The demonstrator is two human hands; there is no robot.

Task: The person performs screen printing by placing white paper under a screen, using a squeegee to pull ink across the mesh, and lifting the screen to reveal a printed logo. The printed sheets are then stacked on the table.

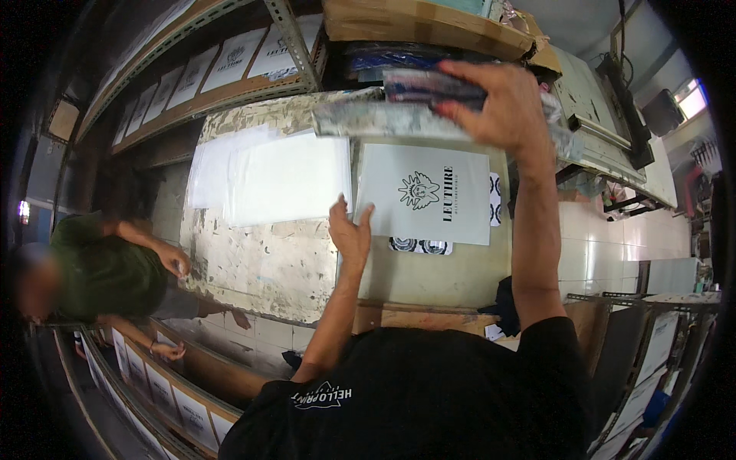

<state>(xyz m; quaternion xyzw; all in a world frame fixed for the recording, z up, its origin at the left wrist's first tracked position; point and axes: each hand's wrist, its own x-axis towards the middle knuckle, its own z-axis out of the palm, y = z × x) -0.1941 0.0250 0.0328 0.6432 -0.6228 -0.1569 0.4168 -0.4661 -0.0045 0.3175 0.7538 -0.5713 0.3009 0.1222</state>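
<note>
My right hand [506,103] is at the far side of the table, its thumb and fingers around a paint-smeared printing frame [383,120]. Motion blurs the frame, which looks tilted up nearly edge-on. Behind it, a dark purplish bar [429,86] shows partly between my fingers. My left hand [350,234] is open with its fingers apart, between a printed sheet [383,172] and a stack of blank white sheets [291,176]. The printed sheet carries a black winged emblem and lettering. Whether my left fingertips touch either sheet, I cannot tell.
Black-and-white patterned pieces [422,246] stick out from under the printed sheet. A metal rack [299,46] with printed sheets stands far left. Another person [115,264] is at the left, a hand near the paint-stained table [261,264]. A cardboard box [429,27] sits behind.
</note>
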